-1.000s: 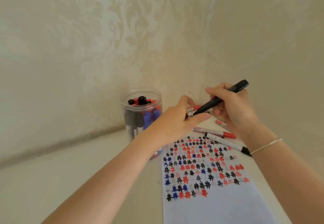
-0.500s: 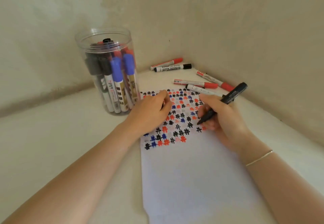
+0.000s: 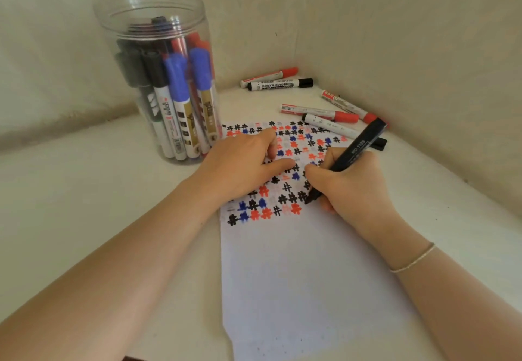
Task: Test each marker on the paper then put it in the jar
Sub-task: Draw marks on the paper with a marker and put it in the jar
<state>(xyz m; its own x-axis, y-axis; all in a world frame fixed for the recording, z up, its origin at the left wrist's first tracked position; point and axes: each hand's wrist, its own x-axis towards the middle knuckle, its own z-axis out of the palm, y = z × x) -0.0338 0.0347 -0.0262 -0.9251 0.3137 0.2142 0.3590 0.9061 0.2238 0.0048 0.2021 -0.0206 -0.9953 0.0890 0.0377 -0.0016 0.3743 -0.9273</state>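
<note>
While my right hand [image 3: 356, 188] pinches the black marker [image 3: 350, 157] tip-down on the paper [image 3: 296, 276], my left hand [image 3: 243, 165] presses the sheet flat — fingers curled, whether round a cap I cannot tell — with the jar [image 3: 166, 83] just beside for dropping it in.

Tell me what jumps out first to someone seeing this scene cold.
The paper with its grid of black, red and blue hash marks, where the right hand presses a black marker tip down. The left hand rests beside it; a clear jar stands behind, packed with markers.
</note>
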